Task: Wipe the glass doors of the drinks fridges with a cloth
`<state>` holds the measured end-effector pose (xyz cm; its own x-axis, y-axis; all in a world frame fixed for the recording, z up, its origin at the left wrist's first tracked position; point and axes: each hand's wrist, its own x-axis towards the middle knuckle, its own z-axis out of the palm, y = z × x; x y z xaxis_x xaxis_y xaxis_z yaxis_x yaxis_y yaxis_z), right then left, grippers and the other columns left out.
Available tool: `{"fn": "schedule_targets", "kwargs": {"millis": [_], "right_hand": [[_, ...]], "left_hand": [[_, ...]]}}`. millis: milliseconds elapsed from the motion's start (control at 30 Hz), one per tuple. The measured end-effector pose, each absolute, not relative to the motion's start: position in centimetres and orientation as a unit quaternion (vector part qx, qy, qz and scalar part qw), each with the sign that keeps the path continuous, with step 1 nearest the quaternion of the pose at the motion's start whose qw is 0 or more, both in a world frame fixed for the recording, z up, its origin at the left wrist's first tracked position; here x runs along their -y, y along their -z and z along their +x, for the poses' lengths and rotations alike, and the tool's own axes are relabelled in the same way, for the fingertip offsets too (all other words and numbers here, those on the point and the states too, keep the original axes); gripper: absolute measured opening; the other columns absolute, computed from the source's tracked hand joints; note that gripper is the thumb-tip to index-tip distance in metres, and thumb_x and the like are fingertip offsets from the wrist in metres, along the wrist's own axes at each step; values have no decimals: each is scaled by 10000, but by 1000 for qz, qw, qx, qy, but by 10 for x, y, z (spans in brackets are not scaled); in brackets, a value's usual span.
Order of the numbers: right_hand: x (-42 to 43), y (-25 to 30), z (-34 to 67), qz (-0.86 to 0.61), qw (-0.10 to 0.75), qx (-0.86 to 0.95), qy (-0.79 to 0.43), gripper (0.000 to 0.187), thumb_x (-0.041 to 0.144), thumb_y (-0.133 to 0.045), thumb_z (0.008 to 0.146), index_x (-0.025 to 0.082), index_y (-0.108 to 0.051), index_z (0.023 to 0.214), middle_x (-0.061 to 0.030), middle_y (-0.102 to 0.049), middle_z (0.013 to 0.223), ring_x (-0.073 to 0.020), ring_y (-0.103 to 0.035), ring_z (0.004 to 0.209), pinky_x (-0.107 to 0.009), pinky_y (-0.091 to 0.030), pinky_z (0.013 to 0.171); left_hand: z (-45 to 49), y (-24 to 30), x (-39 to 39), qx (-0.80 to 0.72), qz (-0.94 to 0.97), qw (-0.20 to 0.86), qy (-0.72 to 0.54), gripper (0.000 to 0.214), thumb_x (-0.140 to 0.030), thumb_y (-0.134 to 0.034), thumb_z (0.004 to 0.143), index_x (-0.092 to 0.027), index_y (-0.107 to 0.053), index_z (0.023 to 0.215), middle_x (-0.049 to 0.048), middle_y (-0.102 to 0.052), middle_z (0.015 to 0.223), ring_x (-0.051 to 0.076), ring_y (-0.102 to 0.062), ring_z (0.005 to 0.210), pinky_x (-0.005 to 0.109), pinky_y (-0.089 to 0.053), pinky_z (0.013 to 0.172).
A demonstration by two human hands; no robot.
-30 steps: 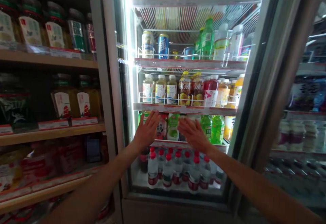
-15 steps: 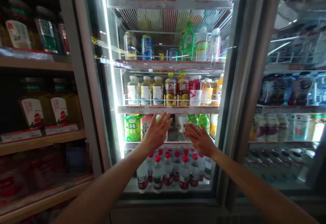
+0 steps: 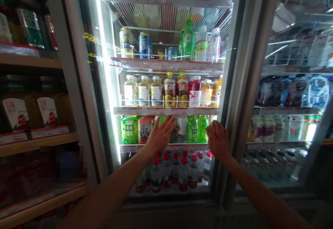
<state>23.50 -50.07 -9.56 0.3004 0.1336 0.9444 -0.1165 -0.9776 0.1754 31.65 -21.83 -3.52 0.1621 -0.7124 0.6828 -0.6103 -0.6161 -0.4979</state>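
My left hand (image 3: 161, 134) is spread with its palm toward the glass door (image 3: 166, 196) of a lit drinks cooler, apparently resting on the pane. Behind it, partly covered, stand a red carton-like drink pack (image 3: 145, 130) and a dark item. My right hand (image 3: 219, 139) is near the door's right edge, fingers bent and pressed together against the glass. Something pale shows at its fingertips; I cannot make out what it is. Just left of it, green bottles (image 3: 193, 129) stand on the shelf behind the pane.
A metal door frame (image 3: 247, 93) rises to the right, with another cooler (image 3: 288, 111) beyond. Bottles with red caps (image 3: 156, 173) fill the bottom. Tea bottles (image 3: 156, 92) and cans (image 3: 144, 45) stand higher up. On the left, wooden shelves (image 3: 39, 141) carry large jars (image 3: 17, 104).
My right hand has slid right across the glass, from the door's middle to its right edge. My left hand stays spread in about the same place. The view has shifted slightly right.
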Motion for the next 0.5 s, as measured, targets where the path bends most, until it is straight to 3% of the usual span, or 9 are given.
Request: {"fn": "schedule_targets", "kwargs": {"millis": [167, 267, 400, 500], "right_hand": [[506, 6, 255, 736, 62, 42, -672, 494, 198, -368, 889, 162, -359, 1382, -146, -202, 1507, -281, -205, 1383, -522, -314, 1051], [488, 28, 253, 744, 89, -3, -662, 480, 185, -390, 876, 171, -406, 1356, -150, -247, 1492, -285, -201, 1385, -500, -300, 1063], [461, 72, 249, 807, 189, -181, -530, 501, 137, -428, 829, 277, -460, 1310, -25, -371, 1446, -241, -229, 1380, -486, -263, 1096], [447, 46, 260, 807, 154, -140, -552, 505, 167, -416, 848, 270, -425, 1342, -38, -314, 1479, -236, -197, 1390, -511, -187, 1117]], "left_hand": [[320, 26, 213, -411, -771, 29, 486, 554, -216, -438, 825, -126, -363, 1367, 143, -312, 1467, 266, -212, 1388, 540, -92, 1127], [323, 30, 204, -404, -765, 28, 501, 540, -221, -447, 828, -129, -382, 1356, 135, -331, 1460, 269, -222, 1385, 532, -91, 1129], [326, 35, 187, -395, -772, 29, 497, 535, -249, -460, 831, -137, -395, 1350, 128, -342, 1456, 272, -218, 1386, 532, -104, 1129], [329, 33, 171, -383, -780, 27, 495, 528, -254, -444, 843, -140, -387, 1356, 130, -346, 1453, 267, -214, 1387, 539, -108, 1126]]}}
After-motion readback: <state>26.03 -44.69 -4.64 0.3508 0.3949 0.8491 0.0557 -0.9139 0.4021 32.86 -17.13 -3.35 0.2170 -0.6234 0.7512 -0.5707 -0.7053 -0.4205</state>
